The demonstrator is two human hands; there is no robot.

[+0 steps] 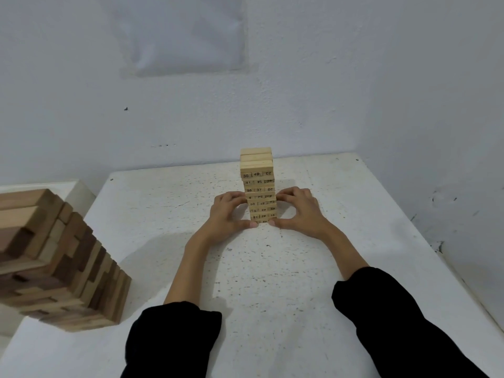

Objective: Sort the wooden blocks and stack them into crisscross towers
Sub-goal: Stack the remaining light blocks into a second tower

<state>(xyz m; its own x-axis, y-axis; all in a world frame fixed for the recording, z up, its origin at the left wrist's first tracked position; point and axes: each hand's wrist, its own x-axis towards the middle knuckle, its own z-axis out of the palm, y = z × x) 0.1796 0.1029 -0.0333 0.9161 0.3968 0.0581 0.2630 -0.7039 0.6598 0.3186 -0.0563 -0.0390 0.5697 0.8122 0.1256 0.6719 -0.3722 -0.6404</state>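
Far left, a big tower (54, 263) of mixed dark and light wooden blocks stood at the near left edge of the white table (272, 282), its layers crossed and uneven, with some blocks jutting out. It was well apart from the action.

Moving in, the left hand (226, 214) reached out of a black sleeve (174, 339) and gripped the lower left side of the small tower (258, 184), fingers curled against the blocks and thumb tip down at the front base corner.

And there was that small tower, dead centre toward the table's far edge: pale numbered blocks, upright and neat, three to a layer, with 30, 49 and 23 readable near the top.

On its other side the right hand (297, 208) mirrored the grip, fingers curled on the lower right side and thumb pressed at the base. Both hands clasped the same stack, low down.

Behind it all rose a plain white wall (381, 91).
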